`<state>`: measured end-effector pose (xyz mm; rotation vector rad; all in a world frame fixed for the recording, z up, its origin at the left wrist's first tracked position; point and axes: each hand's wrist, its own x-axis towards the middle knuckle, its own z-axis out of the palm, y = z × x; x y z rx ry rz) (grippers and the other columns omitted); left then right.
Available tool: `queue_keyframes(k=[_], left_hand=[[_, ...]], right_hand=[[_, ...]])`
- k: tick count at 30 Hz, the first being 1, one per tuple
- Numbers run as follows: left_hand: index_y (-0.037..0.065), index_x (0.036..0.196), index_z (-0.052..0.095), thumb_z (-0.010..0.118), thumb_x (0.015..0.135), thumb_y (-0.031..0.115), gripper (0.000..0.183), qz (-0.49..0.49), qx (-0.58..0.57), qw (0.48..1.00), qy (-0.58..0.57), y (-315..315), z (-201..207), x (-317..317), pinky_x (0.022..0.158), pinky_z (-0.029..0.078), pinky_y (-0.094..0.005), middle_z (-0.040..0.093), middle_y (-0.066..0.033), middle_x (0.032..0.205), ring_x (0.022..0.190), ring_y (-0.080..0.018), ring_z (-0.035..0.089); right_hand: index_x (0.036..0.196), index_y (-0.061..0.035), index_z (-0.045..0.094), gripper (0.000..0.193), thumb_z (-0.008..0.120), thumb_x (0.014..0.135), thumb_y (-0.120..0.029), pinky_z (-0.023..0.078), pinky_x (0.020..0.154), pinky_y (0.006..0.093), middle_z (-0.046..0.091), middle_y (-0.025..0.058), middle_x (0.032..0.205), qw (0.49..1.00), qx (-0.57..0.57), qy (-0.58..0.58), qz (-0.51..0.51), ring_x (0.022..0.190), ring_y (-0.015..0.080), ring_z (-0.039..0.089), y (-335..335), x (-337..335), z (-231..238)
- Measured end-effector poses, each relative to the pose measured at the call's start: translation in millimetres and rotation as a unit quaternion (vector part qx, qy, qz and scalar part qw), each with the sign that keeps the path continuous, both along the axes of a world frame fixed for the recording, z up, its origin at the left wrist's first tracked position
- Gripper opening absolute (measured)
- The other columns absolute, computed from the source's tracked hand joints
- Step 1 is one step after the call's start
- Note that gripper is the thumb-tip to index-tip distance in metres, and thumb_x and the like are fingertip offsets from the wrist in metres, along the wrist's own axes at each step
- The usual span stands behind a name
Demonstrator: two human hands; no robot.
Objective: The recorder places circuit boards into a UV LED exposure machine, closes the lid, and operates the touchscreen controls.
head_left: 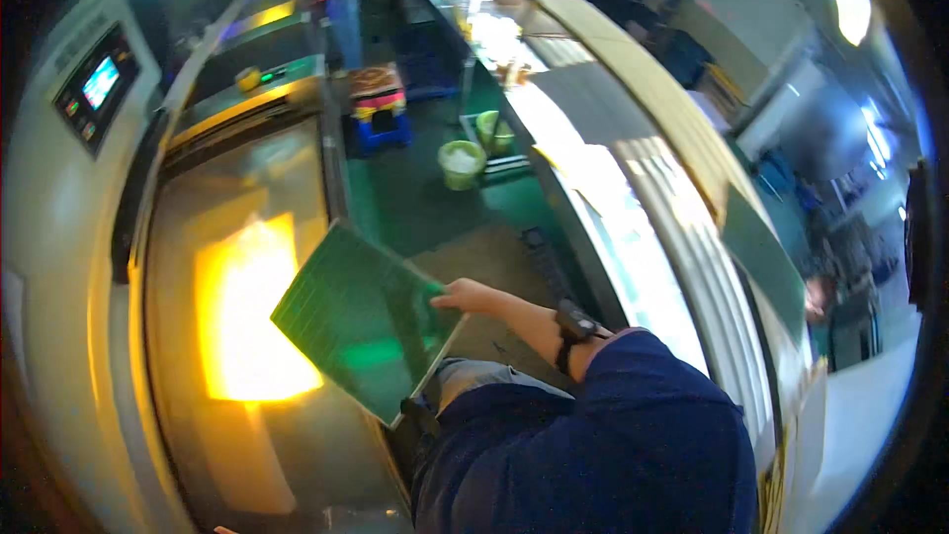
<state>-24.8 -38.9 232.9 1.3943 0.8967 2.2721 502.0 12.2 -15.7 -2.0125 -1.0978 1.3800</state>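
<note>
My right hand (460, 297) is closed on the right corner of a flat green panel (356, 321), which looks like a circuit board. The panel is tilted, its left part overlapping the edge of a machine bed (222, 455) on my left. Whether panel and bed touch, I cannot tell. A dark band-like device sits on my right wrist (573, 331). Of my left hand (225, 531), only a skin-toned sliver seems to show at the lower edge; its fingers are hidden.
Bright yellow light (252, 316) glares on the bed. A control panel with a screen (99, 82) is at far left. Ahead stand a blue stool (381, 129) and a green bucket (462, 164). A long lit bench (633, 247) runs along the right. Another person (339, 0) stands far ahead.
</note>
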Motion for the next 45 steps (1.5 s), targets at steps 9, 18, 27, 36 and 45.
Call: queue_keyframes(k=[9,18,27,36,45], left_hand=[[0.022,0.156,0.004,0.053,0.095,0.048,0.083,-0.026,-0.139,0.986,-0.084,33,-11,107,0.113,0.019,-0.0679,0.013,-0.0017,0.161,0.145,-0.0376,0.022],[0.013,0.156,0.012,0.048,0.097,0.047,0.077,-0.389,-0.497,0.775,0.039,10,-99,276,0.112,0.024,-0.0662,0.026,-0.0099,0.158,0.140,-0.0409,0.032],[0.008,0.146,0.034,0.052,0.098,0.034,0.058,-0.573,-0.496,0.618,0.210,-77,-135,507,0.092,0.043,-0.0399,0.052,-0.0109,0.138,0.113,-0.0243,0.056],[0.000,0.147,0.034,0.036,0.101,0.050,0.068,-0.780,-0.384,0.460,0.181,-84,-92,617,0.110,0.032,-0.0617,0.049,-0.0223,0.141,0.129,-0.0441,0.047],[-0.004,0.135,0.049,0.061,0.093,0.038,0.061,-0.610,-0.481,0.552,0.302,-31,-148,592,0.094,0.047,-0.0484,0.057,-0.0234,0.126,0.110,-0.0374,0.057]], right_hand=[[0.096,-0.0030,0.064,0.043,0.062,0.094,-0.046,0.041,0.051,0.0328,0.059,0.0058,0.072,0.746,0.060,0.064,-0.660,0.058,0.0151,0.052,-346,90,31],[0.102,-0.0044,0.068,0.052,0.051,0.097,-0.054,0.044,0.049,0.0292,0.072,0.0080,0.081,0.754,0.133,0.209,-0.609,0.062,0.0156,0.066,-451,172,22],[0.128,0.0048,0.052,0.055,0.050,0.100,-0.043,0.052,0.078,0.0303,0.071,0.0141,0.091,0.636,0.412,0.239,-0.607,0.084,0.0198,0.064,-400,219,182],[0.070,-0.0026,0.068,0.054,0.056,0.096,-0.049,0.044,0.065,0.0272,0.063,0.0034,0.067,0.856,0.221,0.207,-0.419,0.065,0.0133,0.054,-442,178,223],[0.086,0.0019,0.060,0.050,0.056,0.095,-0.047,0.043,0.065,0.0322,0.054,0.0037,0.080,0.934,0.192,0.019,-0.300,0.078,0.0098,0.049,-414,215,164]])
